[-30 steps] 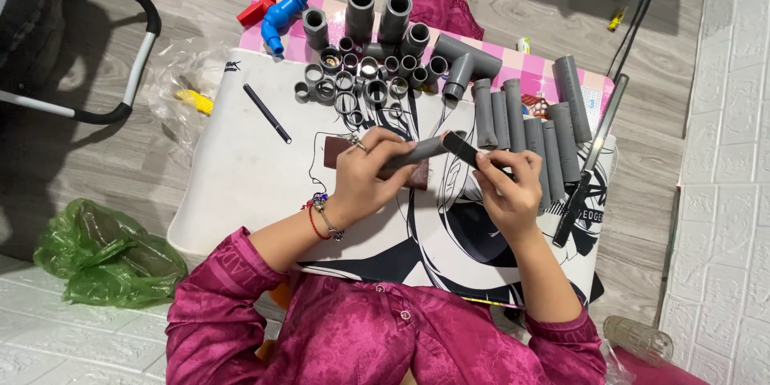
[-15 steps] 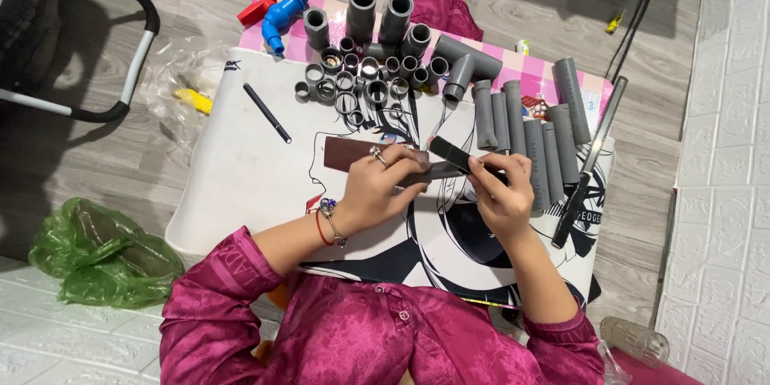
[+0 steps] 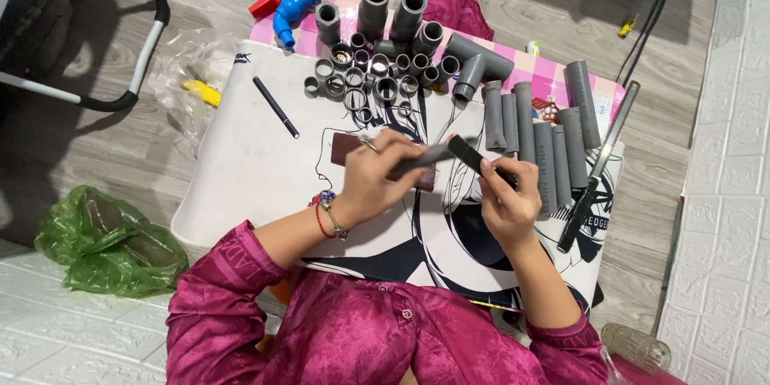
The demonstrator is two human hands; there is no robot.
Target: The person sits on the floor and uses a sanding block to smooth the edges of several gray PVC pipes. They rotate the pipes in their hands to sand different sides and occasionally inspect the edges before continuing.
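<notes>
My left hand point(image 3: 377, 180) grips a short grey pipe piece point(image 3: 429, 156) held level over the white board point(image 3: 241, 168). My right hand point(image 3: 507, 196) holds a flat dark strip point(image 3: 469, 156) with its end laid against the pipe's right tip. A brown rectangular sheet point(image 3: 346, 148) lies on the board under my left hand. Both hands are close together near the board's middle.
Several grey pipe fittings and couplers point(image 3: 377, 72) crowd the board's far edge, with a blue tap point(image 3: 290, 10) and a red part point(image 3: 266, 2). Several straight grey pipes point(image 3: 545, 140) lie at the right beside a long saw-like tool point(image 3: 597, 164). A black pen point(image 3: 276, 107) lies left. A green bag point(image 3: 104, 241) sits on the floor.
My hands shifted slightly; the dark strip in my right hand has slid along the pipe's end, and my left hand has turned a little on the pipe.
</notes>
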